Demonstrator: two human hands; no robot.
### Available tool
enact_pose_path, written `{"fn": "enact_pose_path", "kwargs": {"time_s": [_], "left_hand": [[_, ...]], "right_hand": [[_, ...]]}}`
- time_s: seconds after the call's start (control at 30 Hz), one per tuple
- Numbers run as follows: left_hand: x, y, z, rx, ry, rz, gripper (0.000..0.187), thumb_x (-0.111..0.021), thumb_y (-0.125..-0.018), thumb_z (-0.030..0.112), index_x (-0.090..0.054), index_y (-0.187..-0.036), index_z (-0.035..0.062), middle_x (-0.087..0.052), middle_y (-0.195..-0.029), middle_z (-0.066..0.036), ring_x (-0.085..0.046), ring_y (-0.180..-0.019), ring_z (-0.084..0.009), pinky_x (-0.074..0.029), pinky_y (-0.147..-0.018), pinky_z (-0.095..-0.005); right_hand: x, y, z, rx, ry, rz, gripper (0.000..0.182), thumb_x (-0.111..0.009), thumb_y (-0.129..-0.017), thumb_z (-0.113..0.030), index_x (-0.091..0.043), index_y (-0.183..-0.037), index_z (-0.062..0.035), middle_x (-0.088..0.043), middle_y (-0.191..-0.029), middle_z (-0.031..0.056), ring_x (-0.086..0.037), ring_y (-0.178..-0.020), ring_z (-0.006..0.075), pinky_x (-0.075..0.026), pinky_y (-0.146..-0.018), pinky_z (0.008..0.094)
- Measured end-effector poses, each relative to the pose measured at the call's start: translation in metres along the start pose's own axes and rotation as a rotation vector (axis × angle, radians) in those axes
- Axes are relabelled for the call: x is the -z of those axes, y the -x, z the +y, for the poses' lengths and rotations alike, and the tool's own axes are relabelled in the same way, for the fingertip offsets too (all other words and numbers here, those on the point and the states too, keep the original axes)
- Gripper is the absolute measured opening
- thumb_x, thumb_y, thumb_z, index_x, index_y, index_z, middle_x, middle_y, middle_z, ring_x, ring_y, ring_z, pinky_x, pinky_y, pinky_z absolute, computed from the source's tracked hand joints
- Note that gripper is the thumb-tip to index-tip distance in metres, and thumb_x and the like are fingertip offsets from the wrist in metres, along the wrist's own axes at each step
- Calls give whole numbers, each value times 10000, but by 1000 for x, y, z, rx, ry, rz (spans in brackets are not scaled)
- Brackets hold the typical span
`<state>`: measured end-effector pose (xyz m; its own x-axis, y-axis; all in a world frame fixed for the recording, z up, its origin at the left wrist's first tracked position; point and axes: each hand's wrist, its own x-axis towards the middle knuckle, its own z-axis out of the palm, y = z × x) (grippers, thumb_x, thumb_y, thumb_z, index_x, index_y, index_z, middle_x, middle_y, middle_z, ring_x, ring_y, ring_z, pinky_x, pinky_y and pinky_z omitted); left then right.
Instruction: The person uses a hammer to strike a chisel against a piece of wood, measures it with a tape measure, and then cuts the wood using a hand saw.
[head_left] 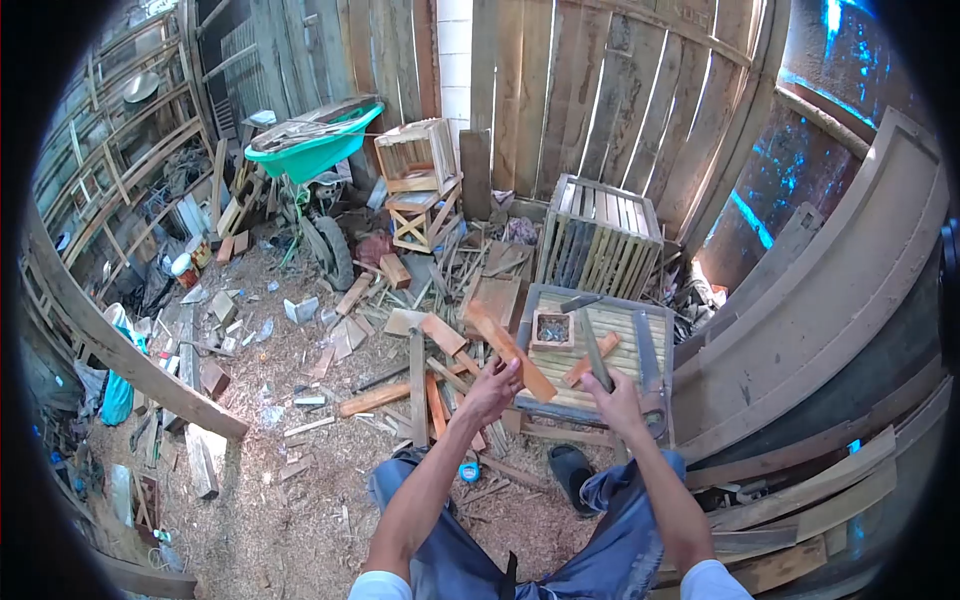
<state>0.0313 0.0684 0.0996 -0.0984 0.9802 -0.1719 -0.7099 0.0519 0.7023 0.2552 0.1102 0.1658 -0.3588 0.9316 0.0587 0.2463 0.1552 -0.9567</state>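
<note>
My left hand (492,389) is closed around the lower part of a reddish-brown wooden board (508,348), which is tilted over the left edge of a low slatted table (550,296). In my right hand (617,403) is the lower end of a long, narrow grey-green strip (592,345), blade-like in shape; its exact kind cannot be made out. Beneath that strip a short piece of reddish wood (593,360) lies on the slats. A small square wooden box (553,330) with small dark bits inside stands near the two hands. To the right lies a handsaw (646,352).
Behind the table stands a slatted crate (600,237). Offcuts and shavings cover the ground at left, with a blue tape measure (469,471) near my feet. Farther back are a green wheelbarrow (315,145) and a wooden frame (417,160). Long curved boards (820,300) lean at right.
</note>
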Motion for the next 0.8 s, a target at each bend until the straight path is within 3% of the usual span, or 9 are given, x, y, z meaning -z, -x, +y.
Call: {"fn": "enact_pose_path", "kwargs": {"time_s": [0.03,0.13,0.17,0.27,0.4,0.5,0.6,0.8], "left_hand": [[0,-4,-1,-27,84,4,460,-652,-888,221,-416,-1260,89,-521,-1143,-40,-557,-1011,-172,-474,-879,-332],[-3,-11,-5,-101,44,85,433,-650,-890,210,-425,-1233,72,-546,-1089,-40,-572,-988,-167,-478,-876,-340],[-3,-14,-8,-130,71,83,409,-658,-881,194,-446,-1203,59,-570,-1052,-43,-595,-970,-169,-495,-880,-355],[-13,-17,-9,-126,25,62,399,-669,-871,193,-465,-1187,60,-581,-1048,-45,-608,-966,-174,-514,-873,-365],[-9,-21,-5,-98,-10,82,381,-654,-881,177,-467,-1181,35,-580,-1082,-73,-608,-987,-180,-525,-873,-379],[17,-36,-1,-174,56,146,408,-640,-886,146,-439,-1234,74,-594,-1053,-68,-629,-927,-173,-528,-822,-339],[12,-26,23,-342,13,152,418,-641,-887,141,-432,-1231,29,-571,-1114,-107,-626,-951,-195,-537,-863,-375],[5,-14,29,-485,-139,176,434,-642,-870,42,-449,-1258,63,-576,-1136,-105,-623,-950,-161,-552,-817,-293]], "right_hand": [[-4,-5,9,14,-65,-31,247,-639,-891,-247,-638,-959,-10,-570,-655,-14,-512,-557,77,-421,-515,258],[-13,-4,-1,-254,-362,-186,301,-646,-890,-291,-610,-1002,-13,-495,-594,-31,-449,-435,57,-344,-391,233],[-23,-9,9,-218,-415,-140,343,-664,-877,-308,-581,-1032,-14,-427,-560,-49,-362,-361,40,-258,-323,217],[-34,-23,21,-150,-343,-114,342,-701,-850,-269,-574,-1026,-4,-432,-562,-44,-374,-372,46,-289,-329,218],[-29,-27,20,-252,-374,-97,314,-729,-820,-199,-562,-1002,-6,-441,-585,-40,-384,-395,45,-314,-331,222],[-22,-33,23,-276,-398,-45,291,-728,-825,-198,-551,-975,-21,-441,-579,-51,-358,-389,29,-309,-331,206],[-14,-34,22,-294,-409,6,266,-730,-824,-190,-537,-935,-43,-442,-615,-45,-346,-394,25,-307,-329,206],[-4,-35,34,-253,-471,95,270,-720,-832,-181,-522,-956,-46,-436,-622,-34,-346,-387,37,-309,-326,217]]}}
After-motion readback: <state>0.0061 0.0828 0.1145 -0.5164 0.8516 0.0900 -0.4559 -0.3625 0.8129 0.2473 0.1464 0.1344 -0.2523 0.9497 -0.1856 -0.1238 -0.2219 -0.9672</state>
